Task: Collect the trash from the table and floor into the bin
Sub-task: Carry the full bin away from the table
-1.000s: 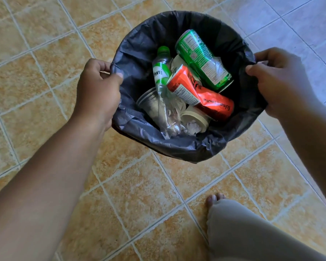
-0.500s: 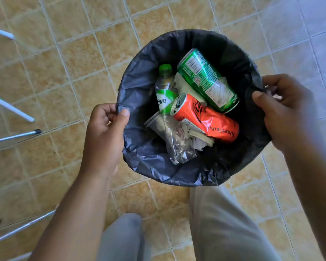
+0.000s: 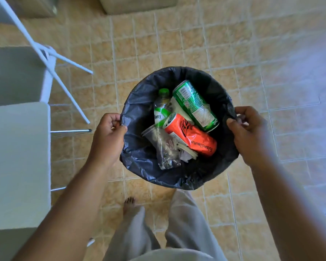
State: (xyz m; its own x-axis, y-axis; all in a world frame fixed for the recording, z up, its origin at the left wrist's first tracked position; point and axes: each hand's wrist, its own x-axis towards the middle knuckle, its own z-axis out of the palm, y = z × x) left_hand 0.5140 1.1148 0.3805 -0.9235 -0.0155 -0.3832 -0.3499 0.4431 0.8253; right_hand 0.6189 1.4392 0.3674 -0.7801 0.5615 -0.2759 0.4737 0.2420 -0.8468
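The bin (image 3: 137, 159), lined with a black bag (image 3: 220, 95), fills the middle of the frame over the tiled floor (image 3: 233, 44). Whether it stands on the floor or hangs clear of it cannot be told.

The left hand (image 3: 109, 134) is at the bin's left rim, thumb and curled fingers pinching the bag's edge. The right hand (image 3: 248, 132) does the same at the right rim, its fingers folded round a gather of bag. The hand is somewhat blurred.

Inside the bin lies the trash:
- A green can (image 3: 195, 106) lies slantwise toward the upper right.
- A red can (image 3: 191, 138) lies just below it and touches it.
- A bottle (image 3: 162, 108) with a green cap is left of the cans, cap toward the top of the frame.
- A clear cup (image 3: 163, 149) lies on its side under the bottle's lower end.
- A crumpled white paper (image 3: 185, 157) shows beside the cup, below the red can.

A white surface (image 3: 17, 157) runs along the left edge of the frame, with thin white legs (image 3: 64, 87) at the upper left. At the bottom are grey trousers (image 3: 186, 223) and a bare foot (image 3: 129, 204).
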